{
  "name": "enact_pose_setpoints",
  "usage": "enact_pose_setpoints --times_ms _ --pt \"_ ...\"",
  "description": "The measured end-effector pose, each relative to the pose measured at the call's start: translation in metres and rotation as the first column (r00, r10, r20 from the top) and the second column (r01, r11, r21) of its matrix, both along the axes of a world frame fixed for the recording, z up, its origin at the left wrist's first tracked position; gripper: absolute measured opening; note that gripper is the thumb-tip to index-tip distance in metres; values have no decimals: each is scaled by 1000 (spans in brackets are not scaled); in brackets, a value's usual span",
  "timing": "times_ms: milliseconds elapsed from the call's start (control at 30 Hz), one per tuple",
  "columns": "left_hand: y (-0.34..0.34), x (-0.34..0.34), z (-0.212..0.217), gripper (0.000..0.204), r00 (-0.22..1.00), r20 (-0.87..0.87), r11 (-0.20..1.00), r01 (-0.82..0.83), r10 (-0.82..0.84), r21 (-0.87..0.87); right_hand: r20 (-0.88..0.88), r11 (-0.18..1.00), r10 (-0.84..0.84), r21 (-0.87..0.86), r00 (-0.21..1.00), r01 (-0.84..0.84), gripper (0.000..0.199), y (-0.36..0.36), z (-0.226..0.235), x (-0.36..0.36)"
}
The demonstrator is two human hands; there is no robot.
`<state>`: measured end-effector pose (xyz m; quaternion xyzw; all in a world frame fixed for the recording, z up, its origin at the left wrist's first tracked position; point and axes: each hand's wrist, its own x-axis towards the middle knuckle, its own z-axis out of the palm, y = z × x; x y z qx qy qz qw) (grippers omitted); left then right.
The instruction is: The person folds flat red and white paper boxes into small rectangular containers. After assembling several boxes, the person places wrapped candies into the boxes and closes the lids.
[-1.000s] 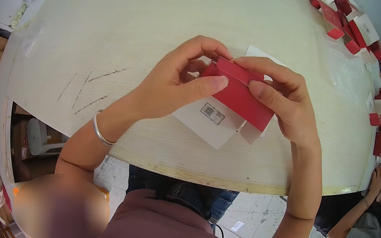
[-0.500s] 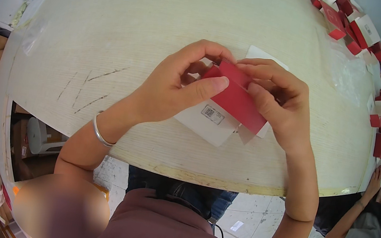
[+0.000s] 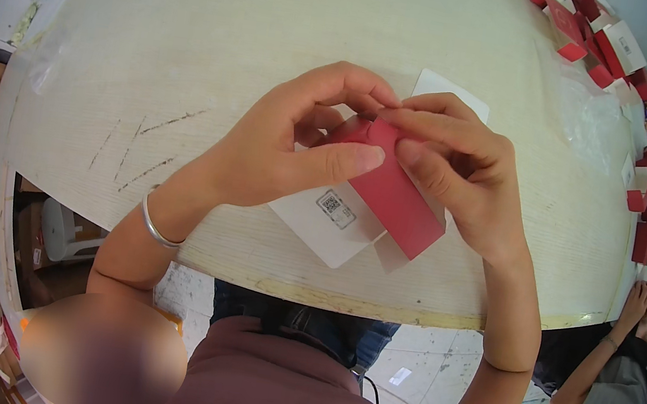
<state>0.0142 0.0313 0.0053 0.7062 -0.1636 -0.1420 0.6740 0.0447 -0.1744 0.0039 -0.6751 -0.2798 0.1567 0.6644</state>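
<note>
Both hands hold a flat red and white cardboard box blank [image 3: 391, 199] above the pale wooden table [image 3: 221, 45]. My left hand [image 3: 285, 150] pinches its upper red end between thumb and fingers. My right hand [image 3: 454, 167] grips the same end from the right, fingertips meeting those of the left. The white underside with a small square code patch [image 3: 336, 208] hangs toward the table's front edge. A silver bangle [image 3: 156, 227] circles my left wrist.
Several red and white boxes [image 3: 606, 44] are piled along the table's far right rim. A sheet of clear plastic [image 3: 591, 117] lies near them. Another person's arm [image 3: 611, 345] reaches in at the lower right. Dark scratch marks [image 3: 139, 149] cross the table at left.
The red blank has turned from lying across to pointing more steeply down-right. Both hands have drawn closer together at its upper end, fingertips now touching.
</note>
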Motion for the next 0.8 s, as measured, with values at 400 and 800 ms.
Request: enact_pose_setpoints --times_ms 400,800 --pt "-1 -1 1 41 1000 6 994 -5 6 -110 24 996 -69 53 997 68 18 2 3 -5" --pt "-5 -5 0 39 998 -26 999 -49 49 -11 50 997 -71 30 996 70 19 5 3 -7"
